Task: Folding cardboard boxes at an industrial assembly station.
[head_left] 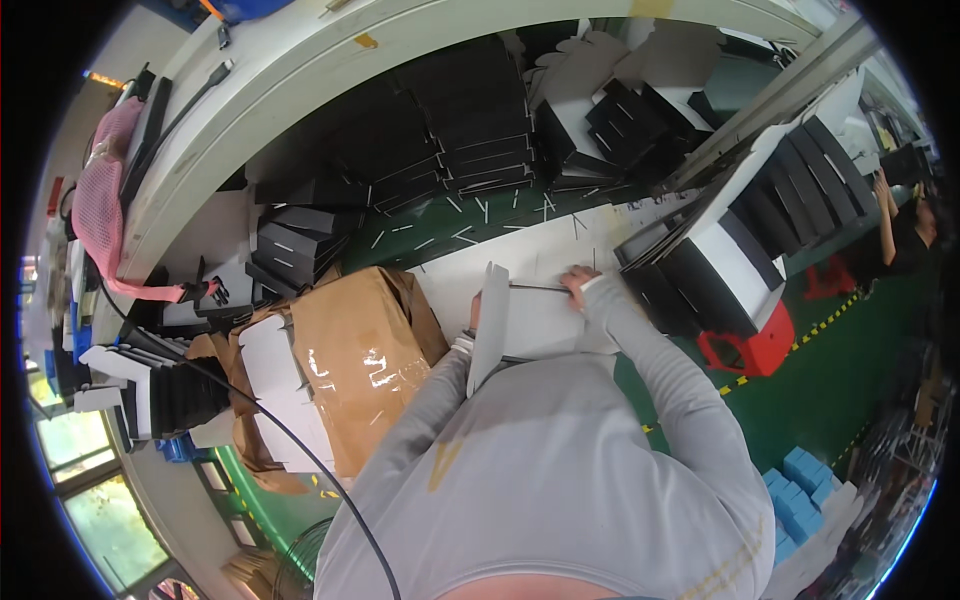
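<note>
In front of my body lies a partly folded cardboard box [545, 325], white inside, with a dark line along its far edge. Its tall white flap [488, 325] stands up on the left side. My right hand [577, 284] is closed at the far right corner of the box, fingers bent over the edge. Behind the upright flap, my left hand [475, 308] shows only in part against its outer side; its fingers are hidden. Under the box is a white work surface [450, 285].
A large brown paper-wrapped bundle [365, 360] is on the left, beside white cardboard sheets [280, 390]. Stacked black boxes [480, 140] stand at the back. More black boxes [690, 285] are at right, above a red stool [755, 345]. Another person [905, 230] is far right.
</note>
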A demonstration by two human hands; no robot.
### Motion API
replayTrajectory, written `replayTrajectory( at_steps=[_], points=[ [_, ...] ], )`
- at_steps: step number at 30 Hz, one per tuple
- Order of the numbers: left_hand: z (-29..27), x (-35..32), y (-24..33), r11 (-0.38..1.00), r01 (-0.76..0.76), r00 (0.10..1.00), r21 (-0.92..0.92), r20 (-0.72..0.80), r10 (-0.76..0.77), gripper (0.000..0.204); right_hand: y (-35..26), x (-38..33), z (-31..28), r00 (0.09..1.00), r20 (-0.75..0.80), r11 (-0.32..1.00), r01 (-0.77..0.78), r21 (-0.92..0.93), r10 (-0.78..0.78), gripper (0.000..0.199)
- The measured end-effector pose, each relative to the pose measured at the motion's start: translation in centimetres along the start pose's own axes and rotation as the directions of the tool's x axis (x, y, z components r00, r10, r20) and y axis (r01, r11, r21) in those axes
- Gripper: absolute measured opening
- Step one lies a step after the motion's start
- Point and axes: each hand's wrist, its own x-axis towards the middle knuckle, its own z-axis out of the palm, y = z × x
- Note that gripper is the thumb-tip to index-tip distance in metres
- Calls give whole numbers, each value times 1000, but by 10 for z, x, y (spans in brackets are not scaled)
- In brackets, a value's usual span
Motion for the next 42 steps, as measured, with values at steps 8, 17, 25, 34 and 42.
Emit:
replayTrajectory(
  at_steps=[8, 17, 25, 34, 42],
  points=[
    [-67, -114, -7, 990, 124, 980, -68, 165, -112, 37, -99, -87, -156, 911, -371, 982, -185, 21, 180, 26],
    [5, -78, 139, 919, 315, 942, 236, -197, -272, 23, -77, -219, -315, 446, -402, 581, -407, 705, 800, 26],
    [21, -82, 205, 814, 26, 999, 580, -38, -5, 11, 82, -282, -264, 455, -311, 512, -433, 742, 835, 30],
    [-159, -142, 376, 419, 184, 428, 889, -457, 780, 18, 32, -246, -270, -109, -711, 650, -331, 685, 694, 21],
    [-314, -276, 335, -50, 780, 540, 624, -630, 557, 64, -62, -175, -274, 196, -950, 968, -115, 225, 244, 15]
  ],
)
